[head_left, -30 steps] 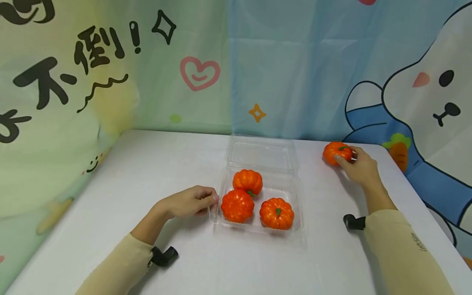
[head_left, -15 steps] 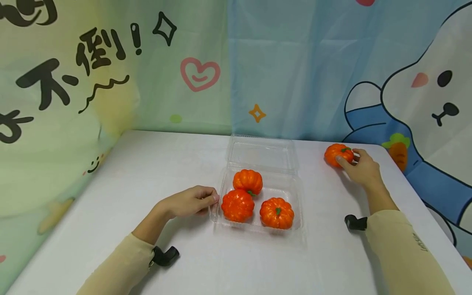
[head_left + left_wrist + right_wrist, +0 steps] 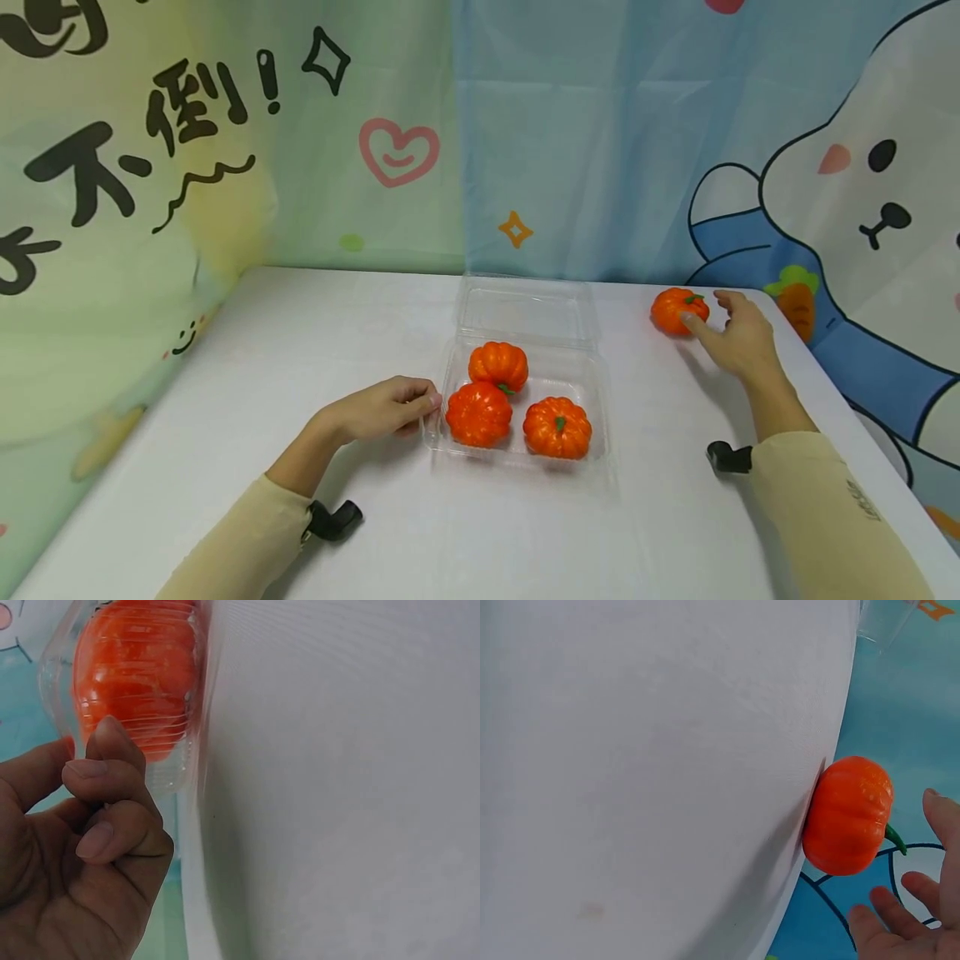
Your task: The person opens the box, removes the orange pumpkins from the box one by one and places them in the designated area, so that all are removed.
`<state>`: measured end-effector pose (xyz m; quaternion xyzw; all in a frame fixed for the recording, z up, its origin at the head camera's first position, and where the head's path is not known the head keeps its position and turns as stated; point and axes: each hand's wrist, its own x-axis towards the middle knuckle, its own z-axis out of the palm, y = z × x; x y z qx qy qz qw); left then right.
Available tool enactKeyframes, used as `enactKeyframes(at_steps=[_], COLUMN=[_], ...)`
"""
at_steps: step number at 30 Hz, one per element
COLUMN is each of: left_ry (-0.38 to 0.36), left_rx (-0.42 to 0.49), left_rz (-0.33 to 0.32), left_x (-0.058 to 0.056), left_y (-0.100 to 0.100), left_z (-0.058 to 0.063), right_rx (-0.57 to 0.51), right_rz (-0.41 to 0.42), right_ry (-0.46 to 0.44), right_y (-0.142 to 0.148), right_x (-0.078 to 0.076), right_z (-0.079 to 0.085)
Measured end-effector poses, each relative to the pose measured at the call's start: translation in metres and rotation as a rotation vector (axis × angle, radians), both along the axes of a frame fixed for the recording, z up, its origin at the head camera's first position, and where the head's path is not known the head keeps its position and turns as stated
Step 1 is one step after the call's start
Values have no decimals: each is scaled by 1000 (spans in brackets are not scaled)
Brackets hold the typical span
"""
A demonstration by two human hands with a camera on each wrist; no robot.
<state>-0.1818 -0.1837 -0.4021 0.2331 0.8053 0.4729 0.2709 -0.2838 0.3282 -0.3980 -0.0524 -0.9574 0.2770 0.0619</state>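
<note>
Three small orange pumpkins sit in a clear plastic clamshell box [image 3: 517, 457] whose lid lies folded back: one at the back [image 3: 498, 365], one at the front left [image 3: 478, 415], one at the front right [image 3: 557, 427]. My left hand [image 3: 386, 408] pinches the box's left rim between thumb and fingers; in the left wrist view a pumpkin [image 3: 139, 667] shows through the box wall. At the table's back right stands another orange pumpkin [image 3: 678, 312] with a green stem. My right hand [image 3: 738, 337] is beside it with fingers spread, apart from the pumpkin [image 3: 849, 816] in the right wrist view.
A white cloth covers the table [image 3: 337, 333]. Behind it hangs a printed curtain [image 3: 547, 150], close to the back edge and the right-hand pumpkin. The upright-leaning clear lid [image 3: 525, 310] lies behind the box's tray.
My right hand's fingers have opened away from the back-right pumpkin, which they held before; it stays on the table. The left hand keeps its hold on the rim. The head view shifts slightly.
</note>
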Motion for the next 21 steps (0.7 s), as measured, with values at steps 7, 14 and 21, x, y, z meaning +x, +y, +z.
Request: enactKeyframes(at_steps=[7,14,21], left_ry=[16,36,21], left_rx=[-16,-36,-18], left_rz=[-2,-13,-3], left_x=[2,1,0], left_y=[1,-2,2], left_z=[0,1,-1], right_rx=[13,-5,-26], right_rz=[50,111,186], right_ry=[107,238,340], right_y=[-9,-27,-37], right_x=[16,36,47], right_z=[3,10,15])
